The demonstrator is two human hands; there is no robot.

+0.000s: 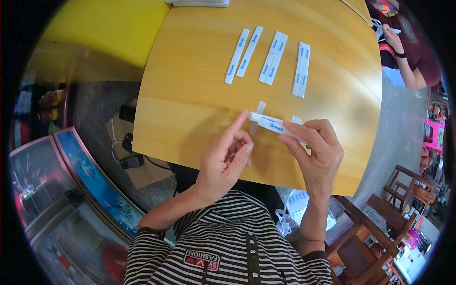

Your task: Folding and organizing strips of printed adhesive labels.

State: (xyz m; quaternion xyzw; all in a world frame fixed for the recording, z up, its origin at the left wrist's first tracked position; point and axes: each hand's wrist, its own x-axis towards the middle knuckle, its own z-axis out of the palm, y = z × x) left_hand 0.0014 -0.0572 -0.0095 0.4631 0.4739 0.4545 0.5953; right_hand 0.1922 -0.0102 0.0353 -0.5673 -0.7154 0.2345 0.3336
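My right hand (316,147) pinches a pair of flat white strips with blue print (274,125) between thumb and fingers, above the near half of the table. The pair lies tilted, its left end a little higher in view. My left hand (223,164) has its index finger stretched to that left end, at or touching it; its thumb stands apart and the other fingers are curled, with nothing seen in them. Under the held strips, a narrow plain white piece (261,107) and a small white piece (296,119) show on the table, partly hidden.
On the wooden table (190,85) farther off lie two single strips (237,57), a joined pair (273,58) and another pair (301,70). A yellow surface (114,33) adjoins at left. Below stand a glass-doored cabinet (61,190) and wooden chairs (361,242). Another person's arm (411,71) shows far right.
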